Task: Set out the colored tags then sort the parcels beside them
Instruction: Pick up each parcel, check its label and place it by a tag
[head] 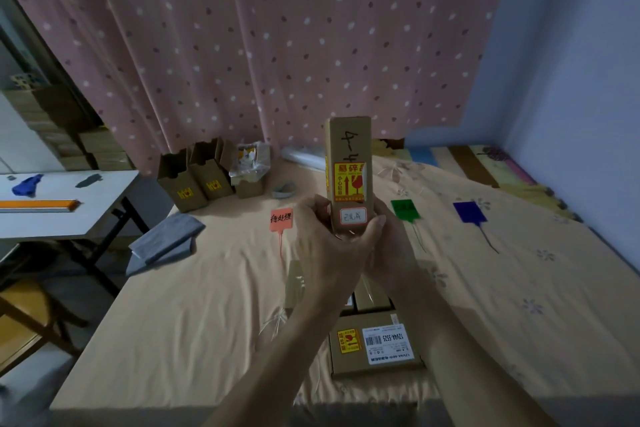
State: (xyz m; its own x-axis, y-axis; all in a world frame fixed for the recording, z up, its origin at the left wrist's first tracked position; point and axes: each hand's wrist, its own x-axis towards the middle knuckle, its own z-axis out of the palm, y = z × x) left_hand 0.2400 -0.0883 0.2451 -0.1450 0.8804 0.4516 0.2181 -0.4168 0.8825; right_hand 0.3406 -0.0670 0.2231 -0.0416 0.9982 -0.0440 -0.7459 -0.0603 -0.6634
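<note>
I hold a tall brown cardboard parcel [349, 163] upright above the bed, with a yellow fragile sticker, a small white label and black handwriting facing me. My left hand [329, 246] wraps its lower left side; my right hand [384, 239] grips its lower right side from behind. Three tags lie on the sheet beyond: a red-orange tag [281, 220] with black writing at the left, a green tag [405, 210] right of the parcel, a blue tag [470, 212] further right. More parcels [374, 345] lie under my forearms, partly hidden.
Three open brown boxes [194, 180] stand near the pink curtain, one holding a plastic bag. A folded grey cloth [166, 239] lies at the bed's left edge. A white table [62, 204] and a wooden chair [24, 315] stand left. A blue wall runs along the right.
</note>
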